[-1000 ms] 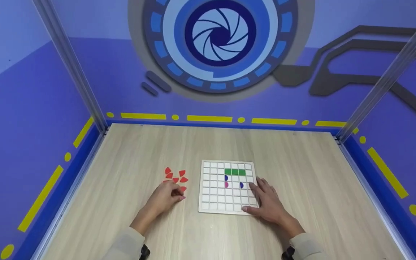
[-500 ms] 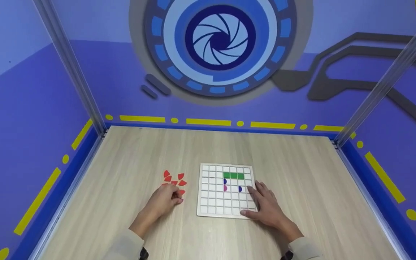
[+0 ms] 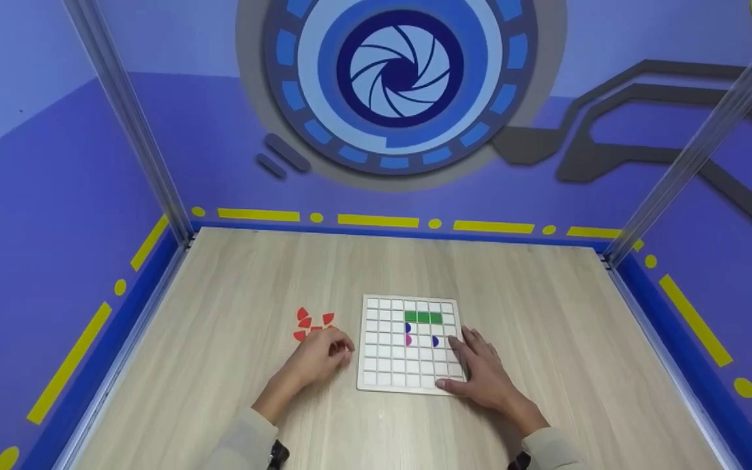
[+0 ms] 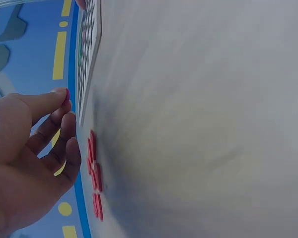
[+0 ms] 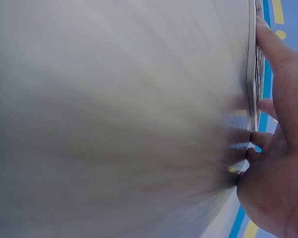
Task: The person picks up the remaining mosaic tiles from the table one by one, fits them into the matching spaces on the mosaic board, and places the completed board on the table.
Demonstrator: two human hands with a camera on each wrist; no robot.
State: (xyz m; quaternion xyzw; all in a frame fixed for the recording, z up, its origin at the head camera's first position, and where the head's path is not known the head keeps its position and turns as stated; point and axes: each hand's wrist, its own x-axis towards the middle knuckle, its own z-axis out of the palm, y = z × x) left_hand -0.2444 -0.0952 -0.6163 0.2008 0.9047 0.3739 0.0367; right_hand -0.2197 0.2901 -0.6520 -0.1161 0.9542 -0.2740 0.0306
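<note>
Wood-grain surface [image 3: 519,281], far edge along a blue wall [image 3: 206,143], well apart from the square gridded board [image 3: 384,378]. Left hand [image 3: 314,356], near the board's left edge, pinches a small reddish piece [image 4: 67,95]; flat, pointed red pieces [image 3: 305,322] lie close by. Right hand [image 3: 480,372], fingers spread, rests at the board's right edge.

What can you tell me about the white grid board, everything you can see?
The white grid board is squarish, with a pale, perhaps wooden rim around rows of white squares. Toward its far side runs a row of three green squares; nearer are two dark blue half-rounds and one pink half-round. It lies flat on the table, the right hand resting on its right edge.
</note>
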